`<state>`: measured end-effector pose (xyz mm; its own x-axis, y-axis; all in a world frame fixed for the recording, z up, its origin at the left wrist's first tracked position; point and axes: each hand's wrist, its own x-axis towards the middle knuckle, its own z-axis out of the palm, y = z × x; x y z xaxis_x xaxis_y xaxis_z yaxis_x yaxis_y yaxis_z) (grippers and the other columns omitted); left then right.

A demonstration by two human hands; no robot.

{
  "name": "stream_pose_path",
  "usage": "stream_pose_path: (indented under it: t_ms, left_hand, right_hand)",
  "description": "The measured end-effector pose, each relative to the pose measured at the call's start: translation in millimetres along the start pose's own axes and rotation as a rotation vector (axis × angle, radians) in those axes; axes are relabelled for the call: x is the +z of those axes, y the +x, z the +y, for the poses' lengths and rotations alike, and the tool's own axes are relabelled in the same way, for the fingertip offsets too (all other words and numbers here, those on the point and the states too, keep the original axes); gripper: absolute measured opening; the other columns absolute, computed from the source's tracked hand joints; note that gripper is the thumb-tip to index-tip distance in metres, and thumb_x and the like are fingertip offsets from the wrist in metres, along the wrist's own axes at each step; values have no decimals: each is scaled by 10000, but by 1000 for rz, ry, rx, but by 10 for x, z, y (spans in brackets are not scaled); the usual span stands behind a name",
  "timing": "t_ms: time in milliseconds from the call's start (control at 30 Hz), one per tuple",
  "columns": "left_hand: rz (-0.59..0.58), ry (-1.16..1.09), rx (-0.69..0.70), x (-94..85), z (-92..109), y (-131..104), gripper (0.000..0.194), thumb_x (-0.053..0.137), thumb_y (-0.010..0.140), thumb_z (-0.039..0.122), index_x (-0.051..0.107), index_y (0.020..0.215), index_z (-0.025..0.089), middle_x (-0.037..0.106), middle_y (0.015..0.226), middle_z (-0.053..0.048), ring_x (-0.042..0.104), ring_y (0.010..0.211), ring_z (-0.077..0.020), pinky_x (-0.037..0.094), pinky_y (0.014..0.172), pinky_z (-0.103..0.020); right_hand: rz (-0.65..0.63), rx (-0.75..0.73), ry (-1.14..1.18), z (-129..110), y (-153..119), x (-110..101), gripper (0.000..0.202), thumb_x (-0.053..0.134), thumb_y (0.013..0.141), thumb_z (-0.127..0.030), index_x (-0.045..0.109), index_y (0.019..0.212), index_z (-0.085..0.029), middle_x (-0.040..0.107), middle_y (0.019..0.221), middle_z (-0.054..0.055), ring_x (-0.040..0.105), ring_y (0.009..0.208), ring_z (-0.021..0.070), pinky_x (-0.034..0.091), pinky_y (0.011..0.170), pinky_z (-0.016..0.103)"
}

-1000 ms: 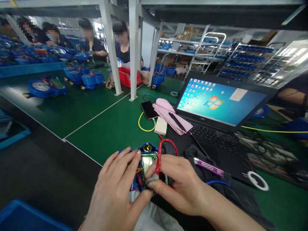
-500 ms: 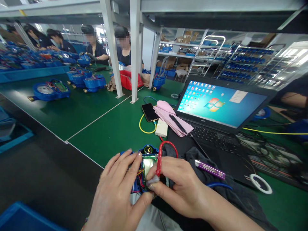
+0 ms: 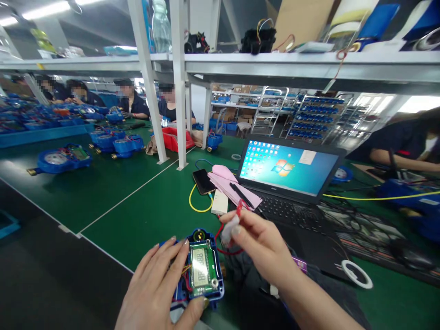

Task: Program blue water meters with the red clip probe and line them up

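Observation:
My left hand (image 3: 153, 284) grips a blue meter housing (image 3: 220, 293), fingers over its left side and thumb along the near edge. In the housing lies a green circuit board (image 3: 212, 261) with a lit-looking LCD (image 3: 199, 268) showing digits. Thin coloured wires run from under my fingers to the board. My right hand (image 3: 263, 245) pinches a whitish-grey connector (image 3: 229, 230) with small metal pins, held in the air to the right of the meter and apart from it. A red cable (image 3: 220, 250) leads from that connector.
Behind the hands lie a phone (image 3: 203, 181), a white box (image 3: 219, 202), a pink cloth (image 3: 223, 174) and a pen. An open laptop (image 3: 288, 169) stands right, near a white ring (image 3: 357, 275). More blue meters (image 3: 62, 158) sit left. Shelf posts (image 3: 178, 91) rise ahead; co-workers sit beyond.
My right hand has lifted the connector off the board and moved up and right, so the display now shows. My left hand still holds the meter. The camera view has tilted upward.

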<state>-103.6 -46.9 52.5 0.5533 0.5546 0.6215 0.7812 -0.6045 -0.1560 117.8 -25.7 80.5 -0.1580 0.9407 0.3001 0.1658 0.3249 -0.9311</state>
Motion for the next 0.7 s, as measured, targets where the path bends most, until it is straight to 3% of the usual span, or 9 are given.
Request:
stream_pose_path:
  t_ms: [100, 200, 300, 333, 400, 500, 567, 700]
  left_hand:
    - [-36, -28, -44, -14, 26, 6, 646, 551, 784, 542, 473, 1277, 132, 584, 1255, -101, 547, 1146, -273, 492, 917, -416]
    - [-25, -82, -79, -4, 37, -8, 647, 549, 785, 518, 451, 1300, 140, 575, 1265, -107, 539, 1159, -285, 496, 926, -444]
    - [-52, -100, -89, -12, 47, -15, 641, 553, 793, 496, 442, 1305, 127, 577, 1256, -124, 545, 1150, -301, 505, 915, -482]
    - [-63, -99, -85, -23, 53, -12, 634, 556, 796, 490, 448, 1298, 120, 581, 1249, -131, 550, 1145, -304, 509, 909, -489]
    - [-72, -94, -76, -49, 65, 0, 618, 552, 804, 481, 456, 1289, 109, 584, 1238, -140, 555, 1138, -306, 513, 902, -496]
    - [-58, -82, -75, -59, 64, 20, 600, 540, 814, 464, 461, 1285, 101, 591, 1222, -143, 559, 1131, -301, 505, 905, -492]
    - [-24, -86, -60, -31, 36, 11, 597, 541, 812, 469, 472, 1275, 97, 603, 1198, -142, 568, 1111, -299, 495, 904, -480]
    - [91, -169, 5, 144, -83, -88, 603, 561, 795, 511, 502, 1253, 123, 607, 1178, -138, 576, 1065, -320, 455, 902, -473]
  right_hand:
    - [53, 114, -580, 183, 126, -233, 410, 366, 922, -376, 596, 651, -172, 616, 603, 61, 591, 585, 193, 411, 567, 287]
    - [116, 157, -1112, 185, 201, -326, 343, 492, 878, -347, 612, 605, -178, 635, 589, 69, 607, 590, 231, 371, 561, 306]
    - [61, 55, -1056, -23, 292, -253, 116, 620, 814, -260, 676, 737, -193, 684, 683, 21, 633, 648, 194, 400, 587, 265]
    - [-26, 5, -986, -107, 345, -198, 61, 637, 798, -215, 693, 783, -198, 697, 712, 6, 640, 666, 172, 414, 603, 246]
    - [-254, -87, -930, -249, 488, -64, 139, 645, 782, -148, 713, 894, -193, 717, 771, 1, 651, 706, 146, 433, 640, 218]
    - [-586, -176, -1045, -364, 729, 134, 220, 652, 771, -130, 715, 980, -159, 728, 796, 36, 661, 745, 171, 438, 643, 231]
    - [-712, -199, -1100, -404, 847, 230, 210, 653, 757, -112, 727, 951, -140, 729, 797, 64, 662, 760, 204, 431, 625, 252]
    - [-778, -156, -1089, -529, 947, 342, 150, 651, 694, -9, 734, 719, -131, 713, 716, 67, 640, 723, 208, 389, 573, 250]
